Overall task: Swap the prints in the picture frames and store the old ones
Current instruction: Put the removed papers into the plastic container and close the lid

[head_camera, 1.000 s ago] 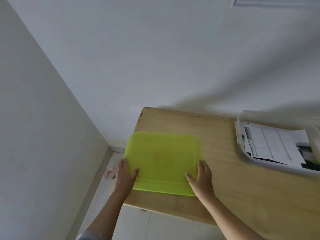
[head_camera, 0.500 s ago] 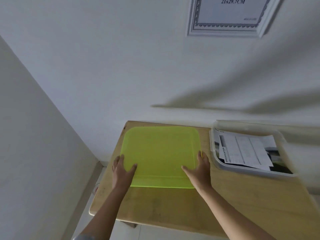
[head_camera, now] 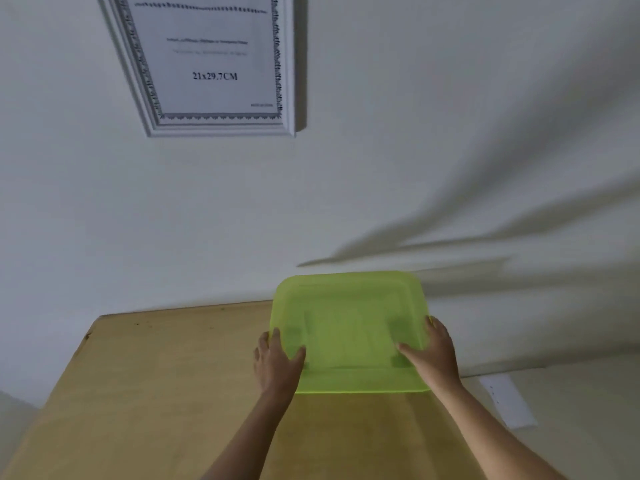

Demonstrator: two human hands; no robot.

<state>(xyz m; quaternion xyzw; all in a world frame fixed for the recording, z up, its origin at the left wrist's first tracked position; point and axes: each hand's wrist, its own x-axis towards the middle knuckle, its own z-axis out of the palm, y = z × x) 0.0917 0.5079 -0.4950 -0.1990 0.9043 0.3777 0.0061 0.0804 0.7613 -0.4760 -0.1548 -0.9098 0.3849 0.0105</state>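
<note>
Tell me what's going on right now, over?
Left hand and right hand both grip the green lid, one each side. Lid held over the table's far right end. Frame on wall, untouched. Nothing in the way.

Green lid [head_camera: 349, 332] moved right across the table [head_camera: 166, 382], from left end to over the clear box, which is now hidden beneath it with its papers. Left hand [head_camera: 277, 363] and right hand [head_camera: 431, 353] went along, gripping its sides. View tilted up; wall frame [head_camera: 207, 67] now mostly visible.
</note>
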